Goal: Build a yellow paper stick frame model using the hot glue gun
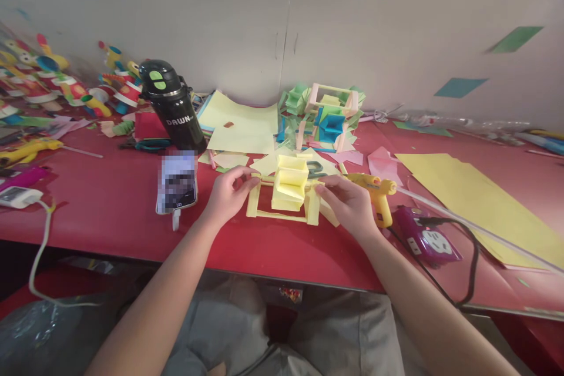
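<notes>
Phone [177,185] left of paper frame [284,195]

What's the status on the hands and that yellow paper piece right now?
Left hand and right hand pinch yellow paper frame at both ends. Glue gun beside right hand.

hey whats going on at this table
A person sits at a red table and holds a yellow paper frame with both hands: the left hand grips its left end, the right hand its right end. A folded yellow paper block sits in the frame's middle. A yellow glue gun lies just right of the right hand, near a purple power strip. A phone and a black bottle are to the left, a multicoloured paper model behind.
</notes>
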`<state>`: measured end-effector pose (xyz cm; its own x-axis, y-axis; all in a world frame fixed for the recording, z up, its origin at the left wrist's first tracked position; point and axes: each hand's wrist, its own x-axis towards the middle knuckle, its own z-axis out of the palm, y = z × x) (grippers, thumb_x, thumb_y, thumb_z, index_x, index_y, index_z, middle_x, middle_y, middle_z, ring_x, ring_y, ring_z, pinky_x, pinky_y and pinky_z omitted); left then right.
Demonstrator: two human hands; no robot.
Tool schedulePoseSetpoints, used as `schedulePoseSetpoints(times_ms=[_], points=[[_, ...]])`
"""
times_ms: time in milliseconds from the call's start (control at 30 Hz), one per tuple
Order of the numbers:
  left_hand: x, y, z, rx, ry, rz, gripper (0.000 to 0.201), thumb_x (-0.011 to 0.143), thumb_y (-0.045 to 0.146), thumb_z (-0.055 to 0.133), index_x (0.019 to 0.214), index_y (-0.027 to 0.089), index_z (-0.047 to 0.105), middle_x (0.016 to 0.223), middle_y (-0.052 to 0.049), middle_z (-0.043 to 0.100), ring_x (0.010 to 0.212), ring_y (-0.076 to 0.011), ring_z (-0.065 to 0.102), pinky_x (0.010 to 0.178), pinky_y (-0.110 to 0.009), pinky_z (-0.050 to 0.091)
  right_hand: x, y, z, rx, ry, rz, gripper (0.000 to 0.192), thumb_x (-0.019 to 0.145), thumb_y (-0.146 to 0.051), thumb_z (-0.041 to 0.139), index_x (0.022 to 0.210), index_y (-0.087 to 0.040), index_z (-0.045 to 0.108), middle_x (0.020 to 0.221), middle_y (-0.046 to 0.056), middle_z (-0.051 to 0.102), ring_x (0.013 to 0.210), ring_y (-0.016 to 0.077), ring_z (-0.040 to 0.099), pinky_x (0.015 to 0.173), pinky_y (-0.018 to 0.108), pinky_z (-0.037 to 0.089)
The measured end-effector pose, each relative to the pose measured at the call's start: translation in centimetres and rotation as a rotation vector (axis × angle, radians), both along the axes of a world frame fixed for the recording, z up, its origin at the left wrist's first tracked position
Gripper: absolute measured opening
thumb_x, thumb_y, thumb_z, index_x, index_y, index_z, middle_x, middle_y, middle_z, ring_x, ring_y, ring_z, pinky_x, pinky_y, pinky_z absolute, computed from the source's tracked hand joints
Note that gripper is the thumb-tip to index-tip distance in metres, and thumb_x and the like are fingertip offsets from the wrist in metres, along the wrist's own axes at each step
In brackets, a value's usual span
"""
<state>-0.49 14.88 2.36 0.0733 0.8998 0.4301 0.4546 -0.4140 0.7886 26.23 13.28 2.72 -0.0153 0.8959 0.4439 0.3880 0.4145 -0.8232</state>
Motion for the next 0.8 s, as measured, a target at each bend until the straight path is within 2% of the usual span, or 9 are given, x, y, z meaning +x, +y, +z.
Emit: schedulePoseSetpoints(times_ms=[267,800], points=[[0.06,-0.22,0.36,0.029,-0.006,0.036,0.019,0.086,0.037,0.065,0.079,0.02,0.069,0.076,-0.002,0.068,0.068,-0.0161,0.058,0.06,-0.027,0.042,-0.03,0.01,-0.07,0.004,0.024,0.039,0.02,0.082,-0.04,0.07,0.087,-0.02,0.07,0.087,0.005,0.073,0.081,0.0201,0.069,0.075,0.033,0.059],[0.45,-0.23,0.21,0.062,0.008,0.022,0.009,0.084,0.022,0.063,0.08,0.02,0.071,0.08,-0.003,0.071,0.075,-0.0177,0.063,0.067,-0.028,0.048,0.31,0.16,-0.35,0.046,-0.044,0.004,0.017,0.085,-0.036,0.068,0.081,-0.019,0.069,0.083,0.005,0.073,0.078,0.0196,0.069,0.074,0.032,0.057]])
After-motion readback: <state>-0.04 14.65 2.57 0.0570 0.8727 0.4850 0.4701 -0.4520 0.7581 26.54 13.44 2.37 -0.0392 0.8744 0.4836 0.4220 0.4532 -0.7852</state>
